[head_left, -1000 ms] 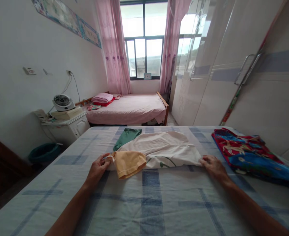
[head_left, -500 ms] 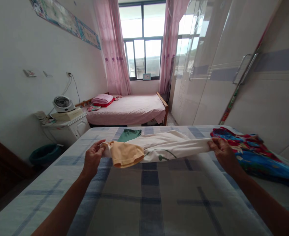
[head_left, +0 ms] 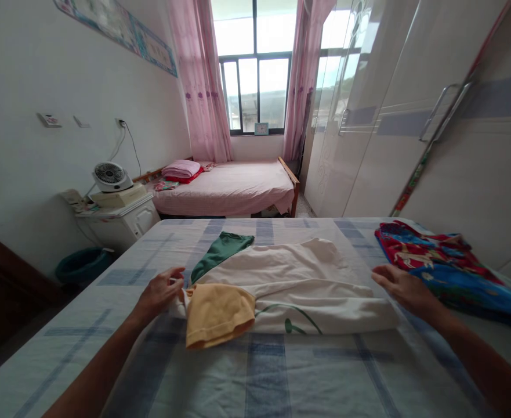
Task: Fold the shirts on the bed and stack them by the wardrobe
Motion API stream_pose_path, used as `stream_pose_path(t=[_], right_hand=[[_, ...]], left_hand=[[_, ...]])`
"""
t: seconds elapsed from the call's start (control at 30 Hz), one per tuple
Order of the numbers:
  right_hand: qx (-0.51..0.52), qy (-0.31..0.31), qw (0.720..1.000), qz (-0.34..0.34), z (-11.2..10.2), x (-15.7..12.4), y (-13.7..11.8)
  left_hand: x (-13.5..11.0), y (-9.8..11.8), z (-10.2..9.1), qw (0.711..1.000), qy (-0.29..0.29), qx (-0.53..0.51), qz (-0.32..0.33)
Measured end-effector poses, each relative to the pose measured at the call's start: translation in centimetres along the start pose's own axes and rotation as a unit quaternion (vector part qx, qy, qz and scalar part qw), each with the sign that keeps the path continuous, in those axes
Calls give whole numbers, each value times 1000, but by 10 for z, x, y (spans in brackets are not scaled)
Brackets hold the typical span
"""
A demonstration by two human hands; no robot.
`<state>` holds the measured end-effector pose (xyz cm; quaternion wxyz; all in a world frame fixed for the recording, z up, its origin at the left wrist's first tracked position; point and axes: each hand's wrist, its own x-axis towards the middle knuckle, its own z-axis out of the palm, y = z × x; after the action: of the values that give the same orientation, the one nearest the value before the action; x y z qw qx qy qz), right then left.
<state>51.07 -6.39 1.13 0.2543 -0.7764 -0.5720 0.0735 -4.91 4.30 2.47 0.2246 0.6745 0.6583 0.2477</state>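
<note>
I judge the step in hand to be laying out and squaring the shirt (head_left: 281,267), which lies on the bed (head_left: 325,383) between my two hands, near the far edge. Its white body looks doubled over, with long creases running left to right; the green sleeve (head_left: 220,252) points toward the far edge, and the yellow sleeve (head_left: 220,316) flops past the shirt's near side.

My right hand (head_left: 401,287) has its fingers loosely bent beside the shirt's right end, and I see no fabric in it. My left hand (head_left: 162,290) curls at the sleeve end; I cannot tell whether its fingertips pinch the shirt or only hover beside it.

To my mind, the next move calls for a light touch on the yellow sleeve, since it sticks out.

For room, I have a narrow strip of sheet toward the far edge and wider stretches toward me and the left edge. The cloth (head_left: 446,255) runs from the far right corner along the right edge, near my right wrist, so I would keep sweeps short there.
</note>
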Motion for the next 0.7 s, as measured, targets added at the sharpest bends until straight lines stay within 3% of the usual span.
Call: stream_pose_path(t=[0.17,0.33,0.47,0.57,0.7], right_hand=[[5,7,999,-53,37,76,-13],[23,-11,992,-126,65,122,-29],[42,-54,982,-179,78,141,-42],[44,-73,981,-173,84,146,-52],[51,-99,980,-166,70,134,-60]], left_hand=[[55,22,20,999,14,33,-11],[94,32,42,999,25,25,-31],[110,37,53,998,34,-11,-54],[111,43,60,996,12,-63,-56],[100,52,58,984,-37,-174,-10]])
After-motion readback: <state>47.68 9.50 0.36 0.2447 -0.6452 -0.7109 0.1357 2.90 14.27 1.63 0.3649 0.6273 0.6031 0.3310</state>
